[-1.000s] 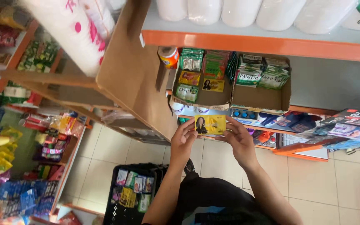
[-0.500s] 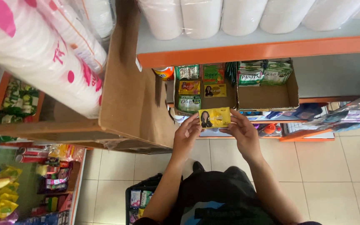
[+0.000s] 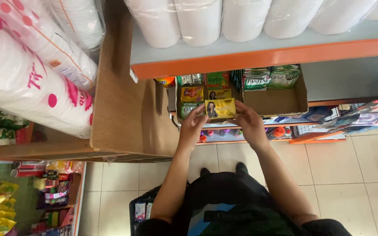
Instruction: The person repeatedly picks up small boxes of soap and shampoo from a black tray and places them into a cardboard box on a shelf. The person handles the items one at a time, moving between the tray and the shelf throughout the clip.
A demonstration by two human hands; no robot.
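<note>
Shop aisle, tiled floor (image 3: 355,175), orange-edged shelf (image 3: 263,57) across the top of the frame with white paper rolls (image 3: 197,19) stacked on it. Yellow sachet pack (image 3: 220,109) is held at frame centre, pinched at its edges between the left hand (image 3: 194,124) and right hand (image 3: 249,122), both clamped on it. Pack is positioned just in front of an open cardboard tray (image 3: 281,98) of green sachets (image 3: 267,78). Black basket (image 3: 141,209) is seen at lower centre.
</note>
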